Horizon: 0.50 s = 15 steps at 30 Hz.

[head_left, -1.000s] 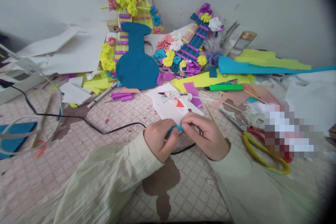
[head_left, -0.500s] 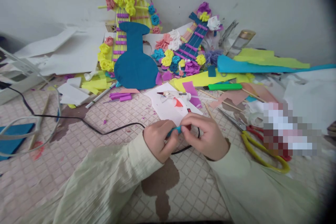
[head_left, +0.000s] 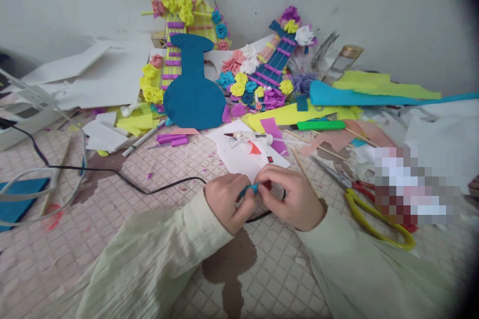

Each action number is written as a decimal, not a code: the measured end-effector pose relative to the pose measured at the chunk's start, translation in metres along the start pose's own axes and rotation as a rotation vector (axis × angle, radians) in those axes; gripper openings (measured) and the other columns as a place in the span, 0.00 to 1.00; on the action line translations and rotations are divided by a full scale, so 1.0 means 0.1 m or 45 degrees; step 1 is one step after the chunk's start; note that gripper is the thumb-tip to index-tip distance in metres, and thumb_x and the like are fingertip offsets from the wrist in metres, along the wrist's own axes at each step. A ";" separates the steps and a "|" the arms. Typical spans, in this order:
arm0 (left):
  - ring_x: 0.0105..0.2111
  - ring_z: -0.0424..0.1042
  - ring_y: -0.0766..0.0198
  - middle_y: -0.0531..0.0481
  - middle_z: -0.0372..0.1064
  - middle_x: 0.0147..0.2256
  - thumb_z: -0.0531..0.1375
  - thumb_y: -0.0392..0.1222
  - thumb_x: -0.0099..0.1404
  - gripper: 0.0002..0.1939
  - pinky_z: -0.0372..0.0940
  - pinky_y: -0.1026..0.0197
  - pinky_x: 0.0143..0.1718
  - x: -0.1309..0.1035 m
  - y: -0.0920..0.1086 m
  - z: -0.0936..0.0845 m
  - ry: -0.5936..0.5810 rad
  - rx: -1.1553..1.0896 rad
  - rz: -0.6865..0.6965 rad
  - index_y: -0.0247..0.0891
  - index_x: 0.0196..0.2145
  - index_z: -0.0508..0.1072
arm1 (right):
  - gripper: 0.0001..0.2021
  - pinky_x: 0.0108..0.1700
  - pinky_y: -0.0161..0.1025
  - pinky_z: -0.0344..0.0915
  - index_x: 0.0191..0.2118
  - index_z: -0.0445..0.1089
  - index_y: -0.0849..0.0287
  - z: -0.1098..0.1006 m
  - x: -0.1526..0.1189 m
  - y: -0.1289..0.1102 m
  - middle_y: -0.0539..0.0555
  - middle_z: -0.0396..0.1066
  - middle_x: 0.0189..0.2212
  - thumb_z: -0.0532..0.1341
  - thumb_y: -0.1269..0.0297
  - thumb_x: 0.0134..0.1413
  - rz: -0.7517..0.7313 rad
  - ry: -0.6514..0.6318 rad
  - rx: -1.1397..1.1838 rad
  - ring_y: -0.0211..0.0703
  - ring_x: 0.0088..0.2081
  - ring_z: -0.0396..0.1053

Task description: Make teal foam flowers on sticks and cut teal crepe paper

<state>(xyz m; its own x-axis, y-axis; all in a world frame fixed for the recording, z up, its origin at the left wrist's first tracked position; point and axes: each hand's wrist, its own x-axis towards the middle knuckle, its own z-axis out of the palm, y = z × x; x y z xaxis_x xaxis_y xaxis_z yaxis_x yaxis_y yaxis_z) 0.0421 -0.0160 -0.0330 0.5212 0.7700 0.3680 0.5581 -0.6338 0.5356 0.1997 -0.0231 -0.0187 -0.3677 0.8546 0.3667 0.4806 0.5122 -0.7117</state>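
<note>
Between my fingertips is a small blue rolled piece of paper (head_left: 251,188), mostly covered by the fingers. My left hand (head_left: 229,202) pinches its left end, thumb toward me. From the other side, thumb and forefinger of my right hand (head_left: 291,195) close on its right end. Just beyond the hands a glue gun (head_left: 250,136) with an orange trigger lies on a white sheet (head_left: 237,157). Its black cord (head_left: 172,182) runs under my hands. Farther back stands a blue paper guitar shape (head_left: 194,94).
Scissors with yellow handles (head_left: 374,224) and a green cutter knife (head_left: 321,125) lie to the right. Paper guitars with flowers (head_left: 275,62) lean by the wall. Yellow paper scraps (head_left: 138,120), purple paper rolls (head_left: 172,139) and thin sticks (head_left: 305,172) are scattered about.
Both hands stay in nearly the same place, still pinching the blue roll. Slightly less of it shows between the fingertips. The view has shifted very slightly.
</note>
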 end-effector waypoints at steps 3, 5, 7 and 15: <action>0.19 0.57 0.68 0.53 0.56 0.18 0.45 0.37 0.59 0.11 0.53 0.64 0.21 0.00 -0.01 0.00 0.002 0.006 0.012 0.37 0.21 0.59 | 0.06 0.27 0.35 0.57 0.23 0.60 0.60 0.01 0.00 -0.01 0.50 0.60 0.21 0.53 0.76 0.44 0.005 0.004 -0.015 0.36 0.24 0.58; 0.19 0.57 0.68 0.54 0.55 0.18 0.46 0.37 0.59 0.11 0.52 0.64 0.21 0.01 -0.01 0.01 0.010 0.002 0.025 0.37 0.20 0.58 | 0.06 0.27 0.34 0.57 0.23 0.59 0.60 0.01 0.00 -0.01 0.50 0.60 0.20 0.53 0.77 0.43 0.020 -0.003 -0.021 0.36 0.24 0.58; 0.19 0.56 0.69 0.54 0.54 0.17 0.46 0.37 0.59 0.11 0.52 0.65 0.20 0.01 -0.01 0.01 0.013 0.001 0.034 0.37 0.20 0.57 | 0.06 0.28 0.34 0.57 0.23 0.60 0.60 0.01 0.00 0.00 0.50 0.60 0.21 0.53 0.77 0.43 0.032 -0.011 -0.022 0.35 0.24 0.58; 0.18 0.55 0.69 0.54 0.53 0.17 0.46 0.37 0.58 0.11 0.51 0.65 0.20 -0.01 0.00 0.02 0.021 0.021 0.034 0.37 0.19 0.57 | 0.07 0.28 0.35 0.58 0.24 0.61 0.59 -0.01 0.00 0.01 0.49 0.61 0.22 0.53 0.78 0.41 0.031 -0.044 0.009 0.36 0.25 0.58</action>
<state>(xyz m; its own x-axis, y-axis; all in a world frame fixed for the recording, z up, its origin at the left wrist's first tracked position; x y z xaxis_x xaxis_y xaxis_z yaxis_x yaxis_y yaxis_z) 0.0431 -0.0170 -0.0343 0.5254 0.7539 0.3945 0.5549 -0.6551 0.5128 0.2009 -0.0226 -0.0187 -0.3837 0.8631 0.3283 0.4843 0.4908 -0.7243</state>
